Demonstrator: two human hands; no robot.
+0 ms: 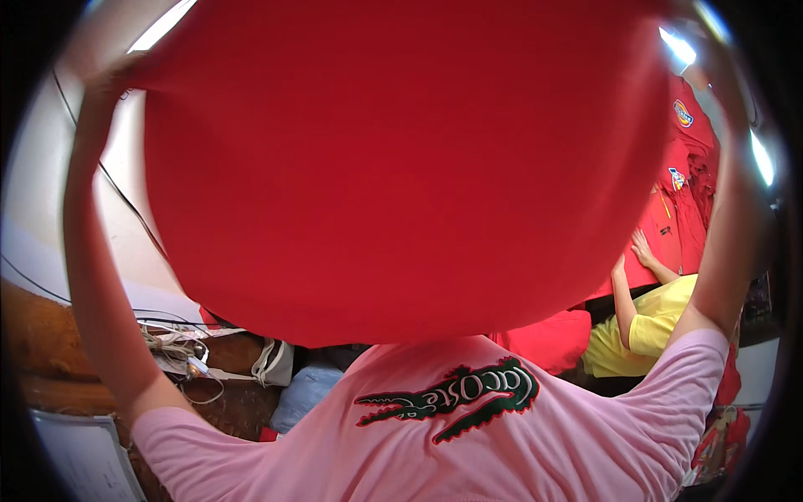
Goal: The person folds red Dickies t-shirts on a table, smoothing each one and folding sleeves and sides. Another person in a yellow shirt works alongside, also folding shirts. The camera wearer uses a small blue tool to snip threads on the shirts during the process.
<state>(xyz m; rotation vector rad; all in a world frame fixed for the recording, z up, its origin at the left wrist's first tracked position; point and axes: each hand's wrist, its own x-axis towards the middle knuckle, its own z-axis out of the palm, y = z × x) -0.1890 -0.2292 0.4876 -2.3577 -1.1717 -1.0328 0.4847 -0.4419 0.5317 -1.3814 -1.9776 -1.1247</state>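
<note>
Plain red cloth (401,184), spread wide and mostly smooth, held up high at both sides

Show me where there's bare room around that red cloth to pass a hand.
A hand could probably pass between the red cloth and the left arm, where white wall and a black cable show behind. It's crowded below left, with tangled cables, and at right, with red clothes and another person's hands.

Blown-out white lamps (677,48) glare at the far right, and 1 light strip (163,25) shines at the far left. The red cloth (401,184) looks soft, with blur toward its right edge; fisheye distortion bends the sides, and black vignetting darkens the corners.
</note>
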